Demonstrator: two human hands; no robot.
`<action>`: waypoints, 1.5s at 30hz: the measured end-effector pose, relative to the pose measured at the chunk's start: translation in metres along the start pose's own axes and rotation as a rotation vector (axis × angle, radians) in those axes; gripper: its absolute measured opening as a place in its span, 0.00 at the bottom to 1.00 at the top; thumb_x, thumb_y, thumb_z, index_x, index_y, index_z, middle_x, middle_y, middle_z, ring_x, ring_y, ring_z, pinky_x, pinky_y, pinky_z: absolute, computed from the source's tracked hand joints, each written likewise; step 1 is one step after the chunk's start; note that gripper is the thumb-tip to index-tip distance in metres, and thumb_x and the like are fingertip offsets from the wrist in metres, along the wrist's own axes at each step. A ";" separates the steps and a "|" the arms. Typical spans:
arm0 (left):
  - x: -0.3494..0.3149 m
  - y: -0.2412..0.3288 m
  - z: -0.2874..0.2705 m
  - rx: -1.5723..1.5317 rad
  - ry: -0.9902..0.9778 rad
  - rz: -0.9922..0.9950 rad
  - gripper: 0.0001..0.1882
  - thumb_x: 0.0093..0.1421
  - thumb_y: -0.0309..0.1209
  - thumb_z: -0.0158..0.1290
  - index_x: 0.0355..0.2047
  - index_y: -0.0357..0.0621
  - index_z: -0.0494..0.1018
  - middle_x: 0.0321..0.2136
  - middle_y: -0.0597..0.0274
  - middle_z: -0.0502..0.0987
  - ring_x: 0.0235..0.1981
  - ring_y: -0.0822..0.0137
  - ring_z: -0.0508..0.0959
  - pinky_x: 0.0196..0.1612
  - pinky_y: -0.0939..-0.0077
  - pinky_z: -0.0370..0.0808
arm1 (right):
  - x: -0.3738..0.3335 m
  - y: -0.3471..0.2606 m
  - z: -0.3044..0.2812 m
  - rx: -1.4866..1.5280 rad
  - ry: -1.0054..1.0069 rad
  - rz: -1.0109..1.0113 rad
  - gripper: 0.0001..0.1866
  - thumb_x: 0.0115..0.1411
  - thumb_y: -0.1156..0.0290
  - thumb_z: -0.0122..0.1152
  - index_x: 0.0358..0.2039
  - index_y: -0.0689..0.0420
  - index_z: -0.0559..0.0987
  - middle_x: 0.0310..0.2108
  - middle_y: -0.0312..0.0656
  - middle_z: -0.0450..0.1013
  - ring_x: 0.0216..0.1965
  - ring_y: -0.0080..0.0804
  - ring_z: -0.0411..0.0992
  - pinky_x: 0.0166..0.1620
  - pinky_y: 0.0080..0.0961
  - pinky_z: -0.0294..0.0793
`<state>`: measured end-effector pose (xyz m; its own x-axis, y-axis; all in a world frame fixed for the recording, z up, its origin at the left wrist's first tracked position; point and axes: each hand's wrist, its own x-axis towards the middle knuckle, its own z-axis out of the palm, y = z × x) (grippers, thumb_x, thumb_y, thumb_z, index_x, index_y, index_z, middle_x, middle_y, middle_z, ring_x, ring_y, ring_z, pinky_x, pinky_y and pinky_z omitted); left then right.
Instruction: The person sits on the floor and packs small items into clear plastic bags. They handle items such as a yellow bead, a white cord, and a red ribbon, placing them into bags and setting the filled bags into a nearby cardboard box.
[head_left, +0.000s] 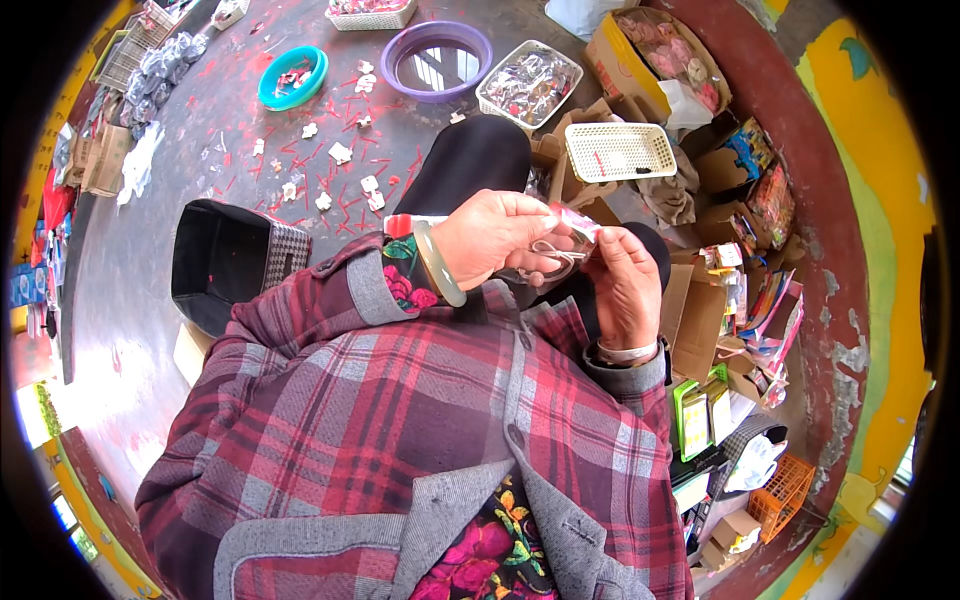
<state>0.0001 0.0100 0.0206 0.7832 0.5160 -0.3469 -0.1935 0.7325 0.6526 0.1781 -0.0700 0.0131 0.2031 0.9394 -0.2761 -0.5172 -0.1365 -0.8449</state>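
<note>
Between my two hands, above my lap, is a small see-through plastic packet (577, 228) with a pink upper part. A looped whitish cord (556, 252) shows at its lower side; I cannot tell whether it lies inside. My left hand (497, 238), with a pale bangle at the wrist, pinches the packet's left side between thumb and fingers. On the other side, the thumb and fingertips of my right hand (628, 285) grip its right edge. Just beyond my hands stands a cream plastic basket (620, 176) with a few small bits in it.
A white basket (488, 100) full of small wrapped items stands ahead, beside a purple basin (397, 38) of water. A teal bowl (264, 92) and scattered red and white pieces lie on the floor. To the left is a black-lined box (276, 258); cardboard boxes (690, 335) crowd the right.
</note>
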 end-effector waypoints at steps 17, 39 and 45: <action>-0.001 -0.009 0.012 0.691 -0.065 0.355 0.12 0.62 0.27 0.42 0.43 0.33 0.68 0.31 0.58 0.75 0.34 0.74 0.75 0.36 0.79 0.73 | -0.010 -0.019 0.040 -1.274 0.042 -1.022 0.08 0.43 0.79 0.61 0.27 0.59 0.77 0.25 0.41 0.72 0.27 0.37 0.70 0.30 0.27 0.69; -0.004 -0.006 0.018 1.128 0.020 0.662 0.10 0.56 0.24 0.47 0.39 0.34 0.71 0.27 0.47 0.74 0.29 0.57 0.77 0.31 0.72 0.71 | -0.011 -0.022 0.037 -1.152 0.060 -0.944 0.08 0.38 0.83 0.58 0.22 0.59 0.74 0.23 0.40 0.69 0.25 0.33 0.68 0.27 0.23 0.69; -0.002 -0.007 0.012 0.821 -0.040 0.434 0.12 0.61 0.26 0.43 0.42 0.32 0.70 0.33 0.56 0.77 0.35 0.69 0.76 0.39 0.78 0.72 | -0.012 -0.022 0.026 -0.713 0.039 -0.571 0.04 0.46 0.84 0.55 0.24 0.62 0.74 0.24 0.36 0.68 0.25 0.19 0.67 0.29 0.15 0.66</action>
<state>0.0068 -0.0015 0.0251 0.7626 0.6447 0.0527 -0.0076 -0.0726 0.9973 0.1659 -0.0699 0.0467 0.3055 0.9142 0.2663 0.3037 0.1715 -0.9372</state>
